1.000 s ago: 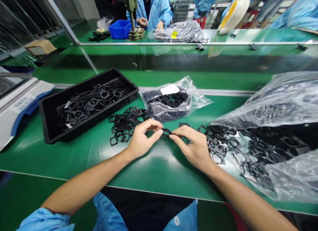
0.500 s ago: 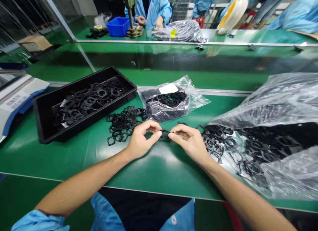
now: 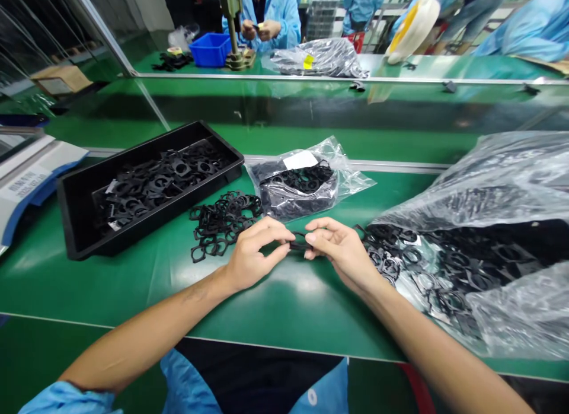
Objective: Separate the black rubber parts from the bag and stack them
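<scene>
My left hand [image 3: 255,254] and my right hand [image 3: 340,251] meet over the green bench, both pinching one small black plastic ring part [image 3: 299,244] between thumbs and fingertips. Just left of my left hand lies a loose heap of the same black parts [image 3: 220,221]. Right of my right hand, more black parts [image 3: 395,254] spill from a large clear plastic bag [image 3: 502,194]. A black tray [image 3: 80,230] at the left holds several more of them.
A small sealed bag of black parts [image 3: 306,180] with a white label lies behind my hands. A white and blue machine [image 3: 26,177] stands at the far left. Beyond a metal rail, a person in a blue coat works near a blue bin [image 3: 211,49].
My hands have drawn closer together on the black part, with the right hand's fingers curling over it. The view has shifted slightly; the person opposite has raised both hands.
</scene>
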Demonstrator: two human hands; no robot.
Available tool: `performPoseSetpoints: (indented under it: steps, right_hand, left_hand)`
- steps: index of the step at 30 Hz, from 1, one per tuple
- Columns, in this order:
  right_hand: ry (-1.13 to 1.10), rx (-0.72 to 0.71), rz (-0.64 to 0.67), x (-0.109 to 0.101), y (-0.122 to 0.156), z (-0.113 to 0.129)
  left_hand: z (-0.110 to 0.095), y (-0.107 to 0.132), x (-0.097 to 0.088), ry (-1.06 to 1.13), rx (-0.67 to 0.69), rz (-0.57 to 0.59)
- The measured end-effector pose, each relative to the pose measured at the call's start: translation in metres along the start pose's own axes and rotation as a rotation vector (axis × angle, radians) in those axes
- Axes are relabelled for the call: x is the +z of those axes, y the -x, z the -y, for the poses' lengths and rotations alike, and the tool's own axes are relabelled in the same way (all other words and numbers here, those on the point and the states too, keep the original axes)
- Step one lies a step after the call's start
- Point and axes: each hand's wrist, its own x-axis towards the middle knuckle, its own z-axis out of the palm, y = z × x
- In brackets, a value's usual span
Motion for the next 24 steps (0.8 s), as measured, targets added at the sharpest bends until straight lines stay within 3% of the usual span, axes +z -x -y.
performPoseSetpoints:
  steps: [3, 7, 12, 18, 24]
  right_hand:
    - [0.139, -0.110, -0.024, 0.000, 0.001, -0.004]
    - [0.439, -0.421, -0.093, 0.002, 0.005, -0.006]
    - [0.650, -0.649, -0.055, 0.003, 0.010, -0.002]
    - [0.618, -0.607, -0.045, 0.001, 0.009, -0.001]
    - [0.468, -0.368, -0.045, 0.002, 0.004, -0.009]
  left_hand:
    - [0.002, -0.001, -0.001, -0.028, -0.007, -0.043]
    - [0.003, -0.002, -0.002, -0.019, -0.035, -0.054]
    - [0.000, -0.003, -0.003, -0.009, -0.041, -0.039]
    - [-0.001, -0.004, -0.005, 0.067, -0.109, 0.015]
    - [0.003, -0.002, 0.003, 0.300, -0.442, -0.014]
